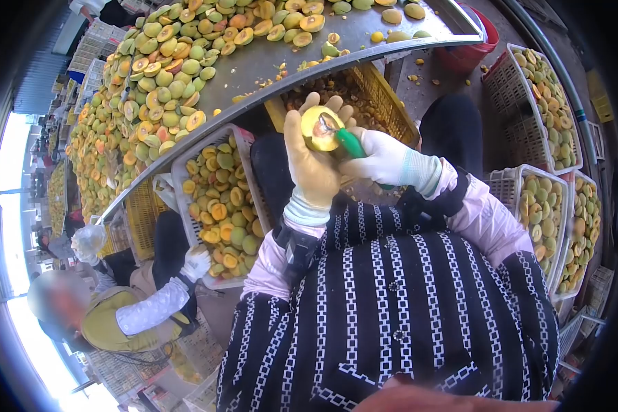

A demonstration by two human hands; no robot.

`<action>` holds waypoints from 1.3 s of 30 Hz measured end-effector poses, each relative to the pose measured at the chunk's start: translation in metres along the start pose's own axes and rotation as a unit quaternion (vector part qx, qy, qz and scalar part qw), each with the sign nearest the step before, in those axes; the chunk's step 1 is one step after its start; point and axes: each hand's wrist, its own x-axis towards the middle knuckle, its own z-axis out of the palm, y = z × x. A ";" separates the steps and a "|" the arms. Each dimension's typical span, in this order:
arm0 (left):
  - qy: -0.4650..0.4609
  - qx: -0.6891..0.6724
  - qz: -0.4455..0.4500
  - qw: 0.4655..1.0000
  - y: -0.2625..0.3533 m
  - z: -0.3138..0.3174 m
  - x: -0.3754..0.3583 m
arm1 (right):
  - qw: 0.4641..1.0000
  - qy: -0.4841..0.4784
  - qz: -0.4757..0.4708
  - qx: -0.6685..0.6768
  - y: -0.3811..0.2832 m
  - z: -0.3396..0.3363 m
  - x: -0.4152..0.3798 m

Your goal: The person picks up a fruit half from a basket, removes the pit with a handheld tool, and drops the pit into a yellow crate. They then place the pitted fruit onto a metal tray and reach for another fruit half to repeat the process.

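My left hand, in a yellowish glove, is closed from below around a halved yellow peach. The cut face is turned up, with a brownish pit area in its middle. My right hand, in a white glove, grips the green handle of a pitting tool. Its metal tip touches the middle of the peach half. Below my hands, a yellow crate holds pits and scraps. Beside my left arm stands a white crate full of peach halves.
A metal table heaped with peach halves curves in front of me. A red bucket stands at its right end. White crates of peaches line the right. At left, a co-worker sits with a gloved hand at the peach-filled crate.
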 end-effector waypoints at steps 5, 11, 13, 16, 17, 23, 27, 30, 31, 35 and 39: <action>-0.129 -0.087 0.027 0.987 -0.005 -0.003 -0.004 | 0.948 -0.049 0.201 0.241 -0.026 -0.010 -0.009; -0.051 -0.139 -0.076 0.986 0.004 -0.027 0.006 | 0.973 0.124 0.106 0.163 -0.021 -0.005 -0.019; -0.024 -0.024 -0.039 0.999 0.001 -0.016 -0.003 | 0.957 0.149 0.105 0.224 -0.027 -0.013 -0.019; 0.006 0.214 0.055 0.975 -0.007 0.000 -0.011 | 0.950 0.082 0.115 0.280 -0.031 -0.017 -0.015; -0.008 0.285 0.109 0.952 -0.009 0.001 -0.011 | 0.955 0.093 0.130 0.251 -0.033 -0.011 -0.014; -0.065 0.392 0.160 0.904 -0.018 -0.005 -0.018 | 0.942 0.092 0.080 0.311 -0.014 -0.003 -0.009; -0.092 0.381 0.219 0.894 -0.024 -0.007 -0.011 | 0.914 0.097 0.105 0.380 -0.017 0.000 -0.012; -0.102 0.335 0.223 0.910 -0.022 0.002 -0.007 | 0.926 0.178 0.014 0.332 0.003 0.015 -0.009; -0.096 0.350 0.243 0.900 -0.023 0.003 -0.001 | 0.931 0.169 0.030 0.322 0.001 0.012 -0.009; 0.044 0.106 0.048 0.992 -0.021 0.003 0.015 | 0.961 0.198 0.096 0.166 0.013 -0.009 -0.003; -0.076 -0.157 -0.145 0.974 -0.011 -0.020 0.017 | 0.957 0.210 0.107 -0.170 0.006 -0.028 -0.019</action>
